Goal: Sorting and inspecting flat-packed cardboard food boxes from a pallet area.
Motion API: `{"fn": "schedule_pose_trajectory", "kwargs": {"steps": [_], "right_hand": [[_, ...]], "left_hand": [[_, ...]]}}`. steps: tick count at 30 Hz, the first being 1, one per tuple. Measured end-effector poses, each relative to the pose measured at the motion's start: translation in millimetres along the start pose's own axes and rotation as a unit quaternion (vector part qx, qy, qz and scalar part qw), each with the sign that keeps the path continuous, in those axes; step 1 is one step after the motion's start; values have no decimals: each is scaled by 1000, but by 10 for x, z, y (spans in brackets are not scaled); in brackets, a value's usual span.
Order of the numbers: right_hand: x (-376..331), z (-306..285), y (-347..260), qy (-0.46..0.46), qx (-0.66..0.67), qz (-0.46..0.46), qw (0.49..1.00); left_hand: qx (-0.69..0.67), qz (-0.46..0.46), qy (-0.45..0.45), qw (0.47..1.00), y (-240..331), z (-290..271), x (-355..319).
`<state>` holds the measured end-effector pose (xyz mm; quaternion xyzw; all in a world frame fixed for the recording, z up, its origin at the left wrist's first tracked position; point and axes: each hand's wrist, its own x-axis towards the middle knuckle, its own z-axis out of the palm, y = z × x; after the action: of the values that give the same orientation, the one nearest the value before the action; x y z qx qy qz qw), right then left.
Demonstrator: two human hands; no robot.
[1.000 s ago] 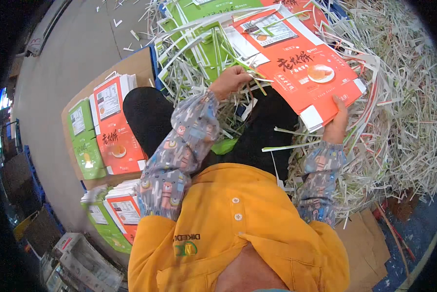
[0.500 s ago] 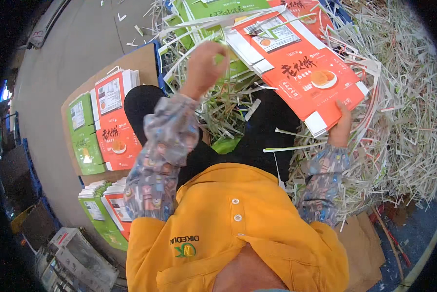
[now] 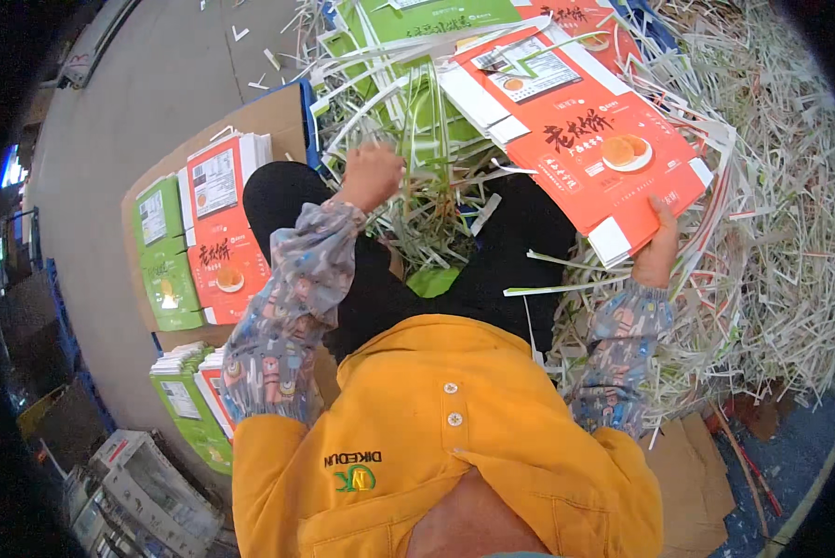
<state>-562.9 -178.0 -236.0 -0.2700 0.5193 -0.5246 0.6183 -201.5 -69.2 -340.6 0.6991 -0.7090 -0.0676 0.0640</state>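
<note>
"What's just changed?"

"My left hand (image 3: 373,175) has come away from the left edge of the orange carton stack (image 3: 575,116) and hangs at about eleven o'clock, near my left knee (image 3: 282,191). So my right hand (image 3: 656,249) alone keeps hold of the stack — its left edge is free of fingers, though a narrow white strip (image 3: 512,168) lies beside it."

"How are the grips?"

"The right, near three o'clock, is clamped on the stack's near corner, thumb on top, fingers hidden beneath. The left curls inward — I can't tell whether anything sits in it."

"And the stack itself?"

"It lies between one and two o'clock, slanting beyond my right thigh (image 3: 529,223) with paper shreds (image 3: 761,232) about it. The top face is orange-red, with a printed plate of pastry toward the near end and a pale panel at the far end, cut strips (image 3: 532,68) lying over it. White flaps show in layers along the left. Green cartons (image 3: 478,13) lie beyond, around twelve."
</note>
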Motion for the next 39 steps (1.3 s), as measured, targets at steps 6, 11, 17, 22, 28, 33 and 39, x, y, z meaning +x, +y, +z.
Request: {"fn": "schedule_pose_trajectory", "kwargs": {"steps": [6,11,17,22,28,33,39], "right_hand": [[-47,-8,-15,-5,3,-4,1000],[14,14,45,-29,4,-5,1000],[57,-47,-26,-5,4,9,1000],[-199,158,-180,-35,-15,-32,999],[-764,480,-496,-80,23,-30,996],[-1025,225,-629,-89,-6,-70,994],[-1106,-177,-860,-75,-65,-78,992]], "left_hand": [[-190,97,228,950,852,-681,341],[-196,152,121,961,961,-300,394],[-50,90,-99,990,107,-183,-93],[-159,-64,136,976,250,-320,356],[55,-145,210,965,139,518,983],[-26,-200,96,975,-17,485,1073],[-35,18,292,956,-887,447,927]]}}
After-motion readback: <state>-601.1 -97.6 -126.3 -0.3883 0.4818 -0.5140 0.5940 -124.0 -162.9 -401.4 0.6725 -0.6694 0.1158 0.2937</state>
